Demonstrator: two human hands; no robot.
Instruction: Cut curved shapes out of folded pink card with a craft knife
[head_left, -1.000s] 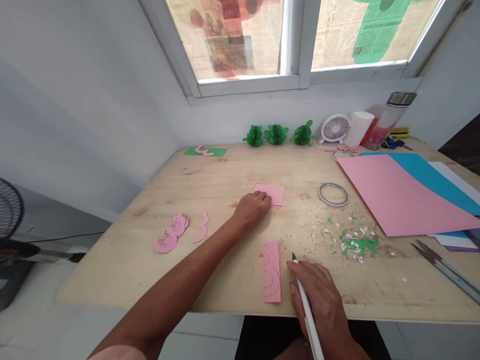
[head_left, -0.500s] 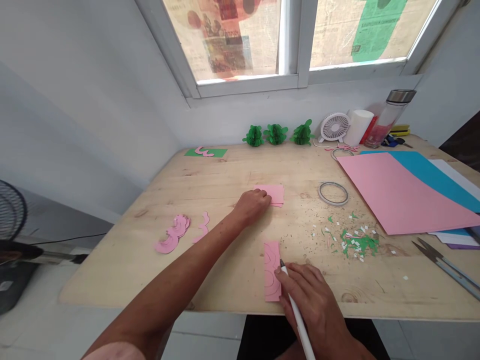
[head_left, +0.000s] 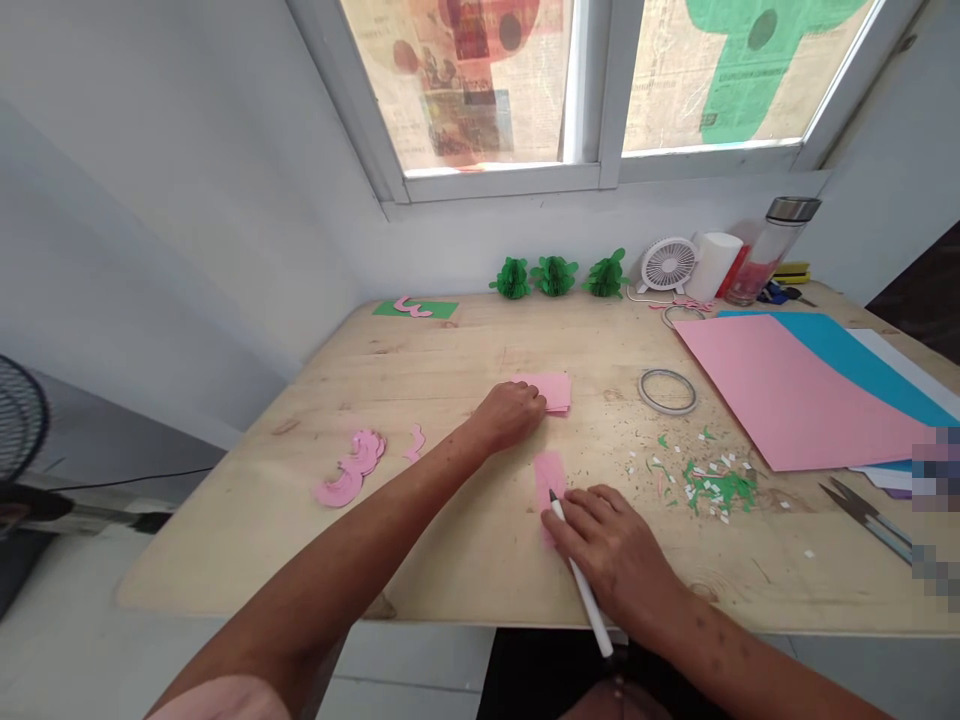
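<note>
My left hand (head_left: 512, 416) reaches out across the table, its fingers closed on the left end of a small stack of pink paper pieces (head_left: 553, 390). My right hand (head_left: 611, 550) grips a white pen (head_left: 589, 600) with its dark tip pointing away from me. Under that pen tip is a pink paper strip (head_left: 550, 470), blurred by motion, with the right fingertips at its near part. Left of my left forearm lies a pile of wavy pink paper cutouts (head_left: 352, 470). A single wavy pink cutout (head_left: 416, 440) sits beside it, partly hidden by the forearm.
Green and white paper scraps (head_left: 720, 487) are scattered right of centre, near a tape roll (head_left: 667, 391). Scissors (head_left: 866, 515) and large coloured sheets (head_left: 795, 400) lie at the right. Green paper ornaments (head_left: 555, 277), a small fan (head_left: 670, 266) and a bottle (head_left: 772, 250) stand at the back.
My right hand has moved forward with the pen, and the pink strip has shifted away from me, towards the stack. My left hand stays at the stack.
</note>
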